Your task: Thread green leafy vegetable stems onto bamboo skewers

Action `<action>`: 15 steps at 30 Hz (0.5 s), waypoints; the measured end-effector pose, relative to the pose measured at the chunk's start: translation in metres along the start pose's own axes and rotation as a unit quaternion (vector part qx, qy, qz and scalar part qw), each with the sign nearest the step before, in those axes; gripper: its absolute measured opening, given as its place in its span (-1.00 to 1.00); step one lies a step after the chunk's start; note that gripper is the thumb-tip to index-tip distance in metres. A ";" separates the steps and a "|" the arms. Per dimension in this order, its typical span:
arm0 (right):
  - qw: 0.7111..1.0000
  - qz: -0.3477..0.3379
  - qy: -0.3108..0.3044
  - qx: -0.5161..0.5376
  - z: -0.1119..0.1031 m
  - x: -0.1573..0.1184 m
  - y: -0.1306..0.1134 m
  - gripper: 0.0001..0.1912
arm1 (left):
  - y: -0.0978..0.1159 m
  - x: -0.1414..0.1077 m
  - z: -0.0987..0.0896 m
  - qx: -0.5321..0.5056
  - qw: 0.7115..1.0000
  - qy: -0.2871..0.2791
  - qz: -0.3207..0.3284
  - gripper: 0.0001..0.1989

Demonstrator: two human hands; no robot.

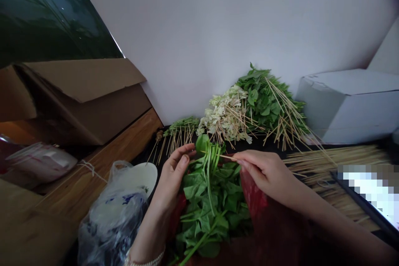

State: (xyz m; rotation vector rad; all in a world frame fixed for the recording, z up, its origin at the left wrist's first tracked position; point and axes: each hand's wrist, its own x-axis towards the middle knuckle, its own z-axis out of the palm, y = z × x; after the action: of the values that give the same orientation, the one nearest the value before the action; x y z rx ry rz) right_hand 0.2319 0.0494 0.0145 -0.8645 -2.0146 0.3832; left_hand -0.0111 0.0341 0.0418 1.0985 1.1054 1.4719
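Note:
My right hand (262, 170) pinches a thin wooden skewer (227, 157), whose far part runs into a bunch of green stems (211, 158). At the left side of that bunch, my left hand (176, 168) has its fingers curled against the leaves and stems; its fingertips are partly hidden behind a leaf. Below both hands lies a pile of loose leafy greens (208, 199) in a red plastic bag (254, 191).
Along the wall lie skewered green stalks (183, 124), skewered pale vegetables (222, 116) and skewered leafy greens (264, 99). Bare skewers (336, 174), a lit screen (374, 199) and a white box (352, 104) are right; a cardboard box (90, 99), white bowl (146, 176) and clear bag (109, 220) left.

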 end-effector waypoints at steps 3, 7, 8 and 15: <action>1.000 -0.008 0.011 0.023 -0.003 0.000 -0.003 -0.74 | 0.006 -0.005 0.003 0.031 0.996 -0.081 -0.026 -0.35; 0.999 -0.023 0.015 0.036 -0.004 0.000 -0.006 -0.73 | 0.007 -0.004 0.007 0.109 0.977 -0.170 -0.071 -0.50; 0.999 -0.023 0.013 0.036 -0.005 0.001 -0.005 -0.73 | 0.006 -0.002 0.007 0.120 0.973 -0.185 -0.073 -0.61; 1.000 0.009 -0.009 -0.015 -0.014 0.007 0.015 -0.70 | 0.003 0.015 -0.002 0.082 0.981 -0.148 -0.089 -0.68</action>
State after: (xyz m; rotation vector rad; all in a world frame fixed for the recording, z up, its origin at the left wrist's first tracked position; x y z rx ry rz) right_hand 0.2472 0.0639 0.0180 -0.9008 -2.0344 0.3733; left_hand -0.0158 0.0482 0.0455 1.2522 1.0948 1.0516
